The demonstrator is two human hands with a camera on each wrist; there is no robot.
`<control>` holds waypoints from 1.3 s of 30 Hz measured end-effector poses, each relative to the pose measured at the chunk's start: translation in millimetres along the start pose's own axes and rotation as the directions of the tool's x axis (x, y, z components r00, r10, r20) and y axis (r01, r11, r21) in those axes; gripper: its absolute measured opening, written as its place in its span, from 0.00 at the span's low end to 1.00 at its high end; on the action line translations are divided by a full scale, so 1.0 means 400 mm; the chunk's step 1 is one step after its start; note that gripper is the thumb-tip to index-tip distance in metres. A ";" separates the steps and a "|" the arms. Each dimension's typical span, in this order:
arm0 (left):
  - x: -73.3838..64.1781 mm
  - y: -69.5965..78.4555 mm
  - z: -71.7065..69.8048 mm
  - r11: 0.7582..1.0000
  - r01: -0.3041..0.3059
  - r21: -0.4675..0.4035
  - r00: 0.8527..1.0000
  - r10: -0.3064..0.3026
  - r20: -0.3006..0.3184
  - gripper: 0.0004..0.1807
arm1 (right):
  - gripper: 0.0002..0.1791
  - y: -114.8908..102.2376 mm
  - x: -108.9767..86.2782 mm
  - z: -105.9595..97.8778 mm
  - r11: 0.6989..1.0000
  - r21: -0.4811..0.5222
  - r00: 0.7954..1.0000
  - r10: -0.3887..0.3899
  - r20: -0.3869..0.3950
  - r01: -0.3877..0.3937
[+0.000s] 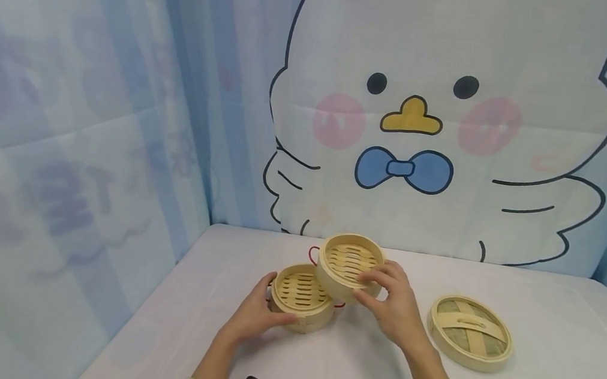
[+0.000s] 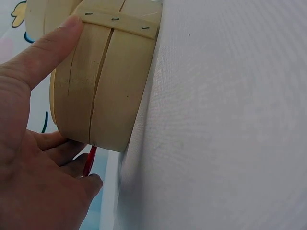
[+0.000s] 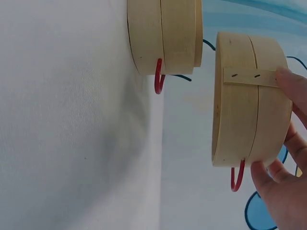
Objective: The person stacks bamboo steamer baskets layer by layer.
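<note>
My left hand [image 1: 256, 313] grips a round bamboo steamer basket [image 1: 302, 292] with a slatted base, standing on the white table. In the left wrist view, the thumb lies against the wall of this basket [image 2: 96, 81] and a red loop hangs from its side. My right hand [image 1: 395, 306] holds a second bamboo steamer basket [image 1: 351, 263] by its rim, raised off the table, slightly tilted. The right wrist view shows this raised basket [image 3: 249, 115], also with a red loop, apart from the basket on the table [image 3: 165, 33]. Parts of both hands' fingers are hidden.
A round bamboo steamer lid [image 1: 469, 333] with crossed strips and a small handle lies on the table [image 1: 341, 373] to the right. Behind the table hangs a curtain [image 1: 404, 216] with a cartoon bird, and another curtain [image 1: 65, 193] runs along the left.
</note>
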State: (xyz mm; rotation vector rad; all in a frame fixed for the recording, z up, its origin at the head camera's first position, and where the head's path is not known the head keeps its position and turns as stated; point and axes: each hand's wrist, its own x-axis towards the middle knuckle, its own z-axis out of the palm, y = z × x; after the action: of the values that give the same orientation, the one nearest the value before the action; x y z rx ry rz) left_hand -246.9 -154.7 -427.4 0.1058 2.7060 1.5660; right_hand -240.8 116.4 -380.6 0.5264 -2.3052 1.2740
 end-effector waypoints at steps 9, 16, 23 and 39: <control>0.000 -0.001 -0.001 1.000 -0.005 0.003 1.000 0.005 0.000 0.63 | 0.11 -0.020 0.004 0.036 1.000 0.011 1.000 0.011 0.006 -0.011; 0.003 -0.001 0.002 1.000 -0.005 0.003 1.000 0.005 0.003 0.63 | 0.11 -0.036 0.008 0.060 1.000 0.012 1.000 0.002 -0.004 -0.002; 0.003 -0.003 -0.002 1.000 -0.008 0.000 1.000 0.008 0.001 0.64 | 0.12 -0.051 0.016 0.086 1.000 0.013 1.000 0.006 0.006 -0.006; 0.000 0.002 -0.005 1.000 -0.018 -0.021 1.000 0.018 0.008 0.64 | 0.11 -0.081 0.020 0.136 0.999 0.040 1.000 -0.004 0.025 0.003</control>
State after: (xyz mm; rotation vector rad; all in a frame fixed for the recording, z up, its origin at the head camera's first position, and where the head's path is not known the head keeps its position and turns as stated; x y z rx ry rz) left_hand -247.0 -155.8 -425.6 0.1360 2.6896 1.5941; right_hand -241.1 52.6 -379.5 0.5628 -2.3027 1.3212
